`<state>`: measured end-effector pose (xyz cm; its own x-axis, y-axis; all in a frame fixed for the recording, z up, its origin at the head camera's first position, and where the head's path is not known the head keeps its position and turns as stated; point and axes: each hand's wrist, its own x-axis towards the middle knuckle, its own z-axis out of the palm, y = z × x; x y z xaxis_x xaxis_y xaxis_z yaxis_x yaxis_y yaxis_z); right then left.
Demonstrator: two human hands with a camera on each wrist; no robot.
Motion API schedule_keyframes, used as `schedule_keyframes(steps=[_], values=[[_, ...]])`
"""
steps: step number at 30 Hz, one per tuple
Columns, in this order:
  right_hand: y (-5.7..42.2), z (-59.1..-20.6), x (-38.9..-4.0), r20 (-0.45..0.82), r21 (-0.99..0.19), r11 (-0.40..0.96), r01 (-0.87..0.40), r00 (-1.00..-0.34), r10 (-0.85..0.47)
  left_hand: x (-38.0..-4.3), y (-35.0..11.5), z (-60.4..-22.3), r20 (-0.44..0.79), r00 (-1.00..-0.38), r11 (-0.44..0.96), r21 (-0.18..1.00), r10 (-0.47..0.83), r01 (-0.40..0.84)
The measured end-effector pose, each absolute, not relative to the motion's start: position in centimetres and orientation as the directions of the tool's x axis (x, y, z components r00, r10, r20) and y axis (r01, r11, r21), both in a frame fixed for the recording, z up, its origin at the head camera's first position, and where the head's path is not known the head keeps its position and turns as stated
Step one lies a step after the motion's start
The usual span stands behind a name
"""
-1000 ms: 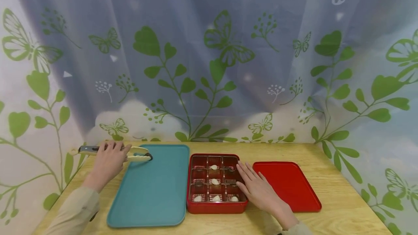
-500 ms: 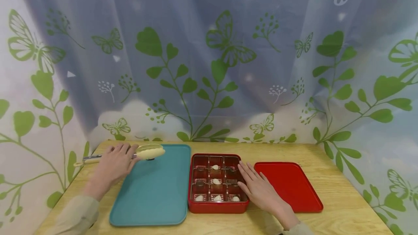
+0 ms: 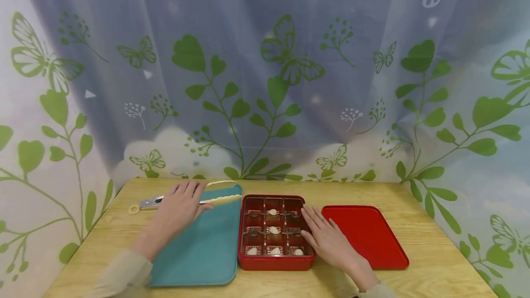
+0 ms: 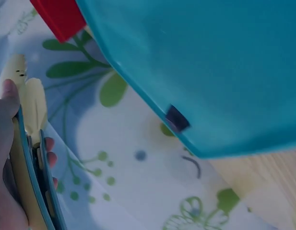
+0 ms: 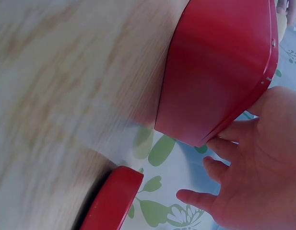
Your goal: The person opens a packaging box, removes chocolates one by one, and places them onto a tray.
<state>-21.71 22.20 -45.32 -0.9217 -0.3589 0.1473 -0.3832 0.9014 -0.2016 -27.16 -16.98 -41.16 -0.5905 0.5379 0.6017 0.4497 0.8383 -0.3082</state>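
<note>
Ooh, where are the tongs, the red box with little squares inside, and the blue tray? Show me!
Tongs (image 3: pixel 225 199): head view, on the lower pale arm.
Red box (image 3: pixel 276 264): head view, on its front wall.
Blue tray (image 3: pixel 203 245): head view, on its bare flat surface.

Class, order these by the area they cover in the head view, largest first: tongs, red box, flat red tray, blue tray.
1. Blue tray
2. Red box
3. Flat red tray, partly behind the right hand
4. Tongs, long but thin, in the left hand
</note>
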Motion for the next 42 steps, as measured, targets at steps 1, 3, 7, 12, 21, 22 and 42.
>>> schedule_keyframes(steps=[1,3,7,12,21,22,42], values=[[22.2,-45.3,-21.7,0.146,-0.204,0.901,-0.383,-0.922,-0.358,-27.1,-16.6,-41.1,0.597,-0.594,0.838,-0.306,0.539,0.452],[22.2,-45.3,-21.7,0.147,-0.207,0.900,-0.383,-0.922,-0.359,-27.1,-15.8,-40.9,0.585,-0.601,0.834,-0.302,0.544,0.462],[22.2,-45.2,-21.6,0.148,-0.211,0.899,-0.384,-0.921,-0.359,-27.2,-14.5,-40.8,0.557,-0.613,0.824,-0.298,0.560,0.481],[22.2,-45.2,-21.7,0.149,-0.200,0.901,-0.386,-0.921,-0.361,-27.3,-12.8,-40.5,0.529,-0.616,0.809,-0.309,0.584,0.501],[22.1,-45.2,-21.6,0.146,-0.203,0.903,-0.380,-0.923,-0.356,-28.2,-9.1,-39.6,0.470,-0.622,0.779,-0.365,0.627,0.510],[22.1,-45.2,-21.6,0.146,-0.203,0.902,-0.380,-0.923,-0.356,-28.3,-8.7,-39.5,0.465,-0.617,0.773,-0.371,0.634,0.515],[22.2,-45.2,-21.7,0.147,-0.197,0.904,-0.378,-0.924,-0.354,-30.8,-2.9,-38.3,0.311,-0.519,0.577,-0.647,0.796,0.499]])
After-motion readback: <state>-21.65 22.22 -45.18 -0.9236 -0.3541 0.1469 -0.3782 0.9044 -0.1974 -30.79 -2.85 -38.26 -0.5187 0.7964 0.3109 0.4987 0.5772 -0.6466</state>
